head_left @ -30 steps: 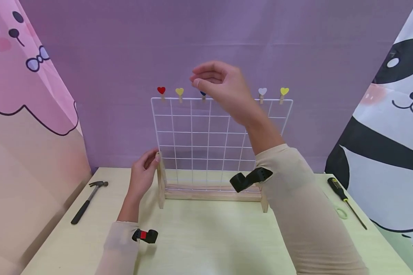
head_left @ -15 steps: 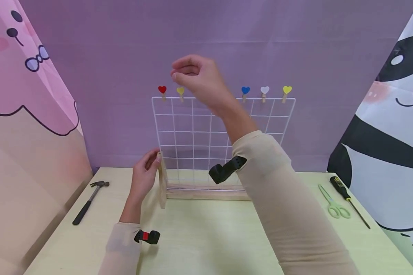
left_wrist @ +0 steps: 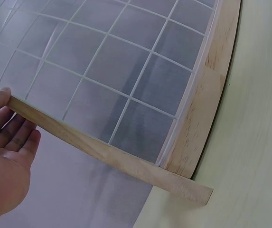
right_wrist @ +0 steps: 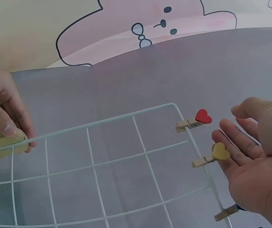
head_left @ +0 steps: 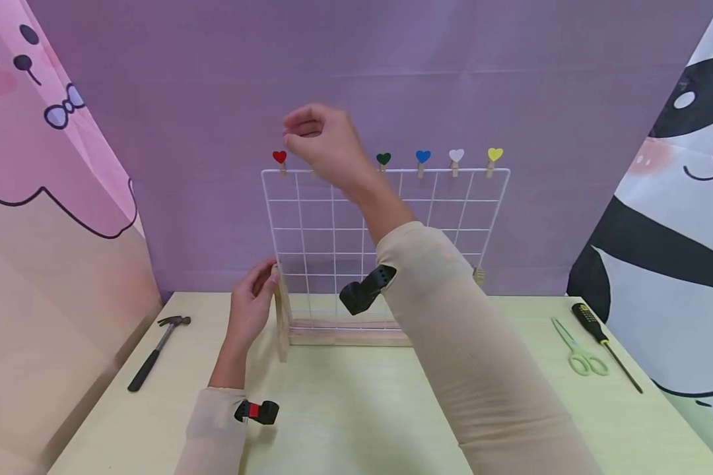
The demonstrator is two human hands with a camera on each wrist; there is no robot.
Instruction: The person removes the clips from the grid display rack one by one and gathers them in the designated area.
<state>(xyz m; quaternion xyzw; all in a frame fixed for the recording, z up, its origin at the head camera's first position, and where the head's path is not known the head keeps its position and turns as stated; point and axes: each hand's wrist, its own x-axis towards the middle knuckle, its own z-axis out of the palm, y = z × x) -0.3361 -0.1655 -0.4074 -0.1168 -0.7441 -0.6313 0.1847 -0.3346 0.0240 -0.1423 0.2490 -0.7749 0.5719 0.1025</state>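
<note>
A white wire grid [head_left: 315, 253] stands upright in a wooden stand [head_left: 344, 338]. My left hand [head_left: 252, 300] pinches the top of its left upright [left_wrist: 69, 130] between thumb and fingers. Along the grid's top edge sit heart clothespins: red [head_left: 280, 157], dark green [head_left: 383, 159], blue [head_left: 423, 156], white [head_left: 456, 156] and yellow [head_left: 495, 154]. My right hand [head_left: 323, 142] hovers above the left part of that edge, fingers loosely bent and holding nothing. Close to its fingers in the right wrist view are the red clothespin and another yellow clothespin [right_wrist: 220, 152], which the hand hides in the head view.
A hammer [head_left: 159, 353] lies on the left of the table [head_left: 344, 409]. On the right are green scissors [head_left: 579, 353] and a black-and-yellow screwdriver [head_left: 606, 343]. A purple curtain [head_left: 184, 132] hangs behind the grid.
My right hand has moved left along the grid's top edge, from near the middle to near the red clothespin. The green, blue and scissors' outlines came into view. My left hand stays on the upright.
</note>
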